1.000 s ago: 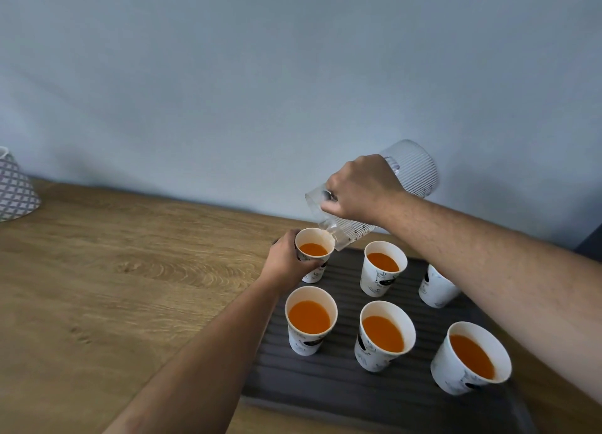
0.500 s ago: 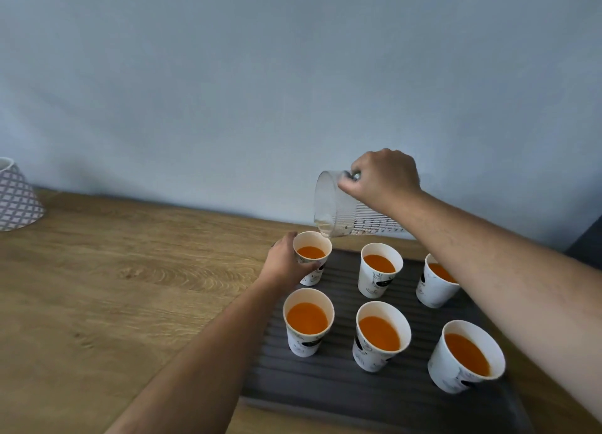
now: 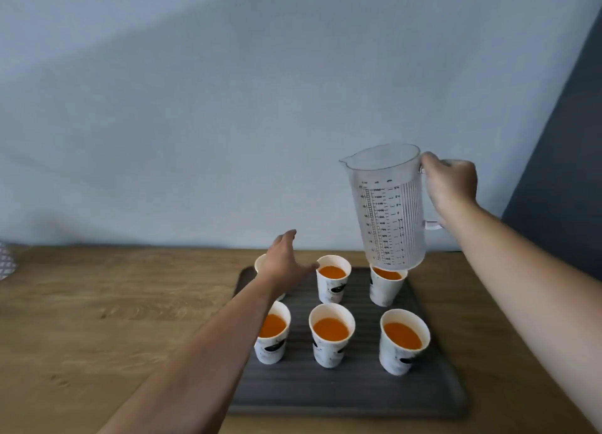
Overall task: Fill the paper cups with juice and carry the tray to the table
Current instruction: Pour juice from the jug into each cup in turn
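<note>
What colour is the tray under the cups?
Dark grey, with ridges; the tray shows best in the head view.

Visible body: two arms, each ending in a grip.

Left grip (image 3: 286, 262): a bare hand. The back of the hand, the thumb and the finger outlines show, with edges softened by blur.

Left forearm (image 3: 202, 352): bare along its whole visible length, from the wrist to the lower picture edge. It looks broad near the camera and narrows at the wrist.

Right grip (image 3: 451, 186): a bare hand. The back of the hand and the knuckle ridge show.

Right forearm (image 3: 537, 290): bare from the wrist to the right picture edge, with the same tapering shape.

Fine surface detail on both forearms is too blurred to tell.
</note>
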The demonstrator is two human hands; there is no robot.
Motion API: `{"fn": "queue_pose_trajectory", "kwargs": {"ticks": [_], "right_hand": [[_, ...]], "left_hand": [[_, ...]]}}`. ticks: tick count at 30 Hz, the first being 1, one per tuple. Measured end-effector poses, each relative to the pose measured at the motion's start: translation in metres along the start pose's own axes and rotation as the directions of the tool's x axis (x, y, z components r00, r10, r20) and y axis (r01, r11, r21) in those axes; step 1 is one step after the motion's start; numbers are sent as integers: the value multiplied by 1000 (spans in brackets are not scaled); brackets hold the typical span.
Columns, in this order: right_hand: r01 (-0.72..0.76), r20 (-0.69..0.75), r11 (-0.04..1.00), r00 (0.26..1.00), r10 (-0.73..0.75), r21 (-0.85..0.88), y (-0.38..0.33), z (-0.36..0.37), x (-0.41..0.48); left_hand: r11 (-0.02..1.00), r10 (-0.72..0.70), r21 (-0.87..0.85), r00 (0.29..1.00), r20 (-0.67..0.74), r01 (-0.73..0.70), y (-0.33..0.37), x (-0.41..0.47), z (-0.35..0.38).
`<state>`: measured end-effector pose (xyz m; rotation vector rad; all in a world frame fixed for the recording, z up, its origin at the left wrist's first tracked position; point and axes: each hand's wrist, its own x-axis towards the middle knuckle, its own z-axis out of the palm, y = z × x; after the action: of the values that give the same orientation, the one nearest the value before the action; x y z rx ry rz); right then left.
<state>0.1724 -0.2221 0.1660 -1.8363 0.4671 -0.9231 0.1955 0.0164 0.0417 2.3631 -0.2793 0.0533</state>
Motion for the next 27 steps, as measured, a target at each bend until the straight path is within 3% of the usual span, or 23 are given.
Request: {"fn": "queue_pose_trajectory", "kwargs": {"ticks": [6, 14, 20, 27], "right_hand": [[-181, -223, 959, 948, 229, 216, 33, -80, -3], [-258, -360, 908, 855, 374, 331, 96, -134, -29], [-300, -397, 894, 816, 421, 332, 149, -131, -45], [-322, -398, 901, 815, 420, 292, 178, -120, -53]], "left_hand": [[983, 164, 43, 963, 216, -177, 57, -34, 48], [913, 246, 204, 876, 415, -353, 89, -63, 110], [904, 236, 237, 878, 416, -355, 82, -70, 138], [915, 263, 218, 910, 320, -341, 72, -74, 149]]}}
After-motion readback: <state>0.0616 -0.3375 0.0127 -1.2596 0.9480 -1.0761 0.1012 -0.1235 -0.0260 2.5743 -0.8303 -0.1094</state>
